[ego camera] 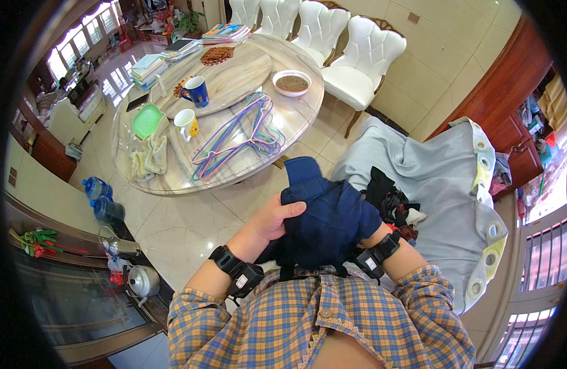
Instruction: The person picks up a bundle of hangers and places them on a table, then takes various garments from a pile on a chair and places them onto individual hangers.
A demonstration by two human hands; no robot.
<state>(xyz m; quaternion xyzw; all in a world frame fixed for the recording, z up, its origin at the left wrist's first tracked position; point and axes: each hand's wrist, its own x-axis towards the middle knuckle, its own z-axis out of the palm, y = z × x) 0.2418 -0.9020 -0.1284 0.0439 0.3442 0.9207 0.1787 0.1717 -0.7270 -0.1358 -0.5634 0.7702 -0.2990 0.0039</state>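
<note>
A dark navy garment [327, 212] hangs bunched in front of my waist, its kind unclear, with a flat flap sticking up at its upper left. My left hand [275, 219] grips its left side, the thumb lying over the cloth and the fingers behind it. At the garment's right side my right hand [370, 237] is mostly covered by the fabric; only the wrist and a bit of the hand show, so its grip is hidden. Just to the right, a pile of dark clothes [392, 198] with a few red and white pieces lies on a grey-blue curtain [435, 240] with metal eyelets.
A round marble table [172, 184] stands ahead, bearing plastic-coated hangers [239, 143], mugs [186, 122], a green tray [147, 121], a crumpled cloth [149, 159] and a bowl of brown food [291, 84]. White chairs [357, 69] line the wall. Water jugs [107, 210] and a kettle [143, 280] are at left.
</note>
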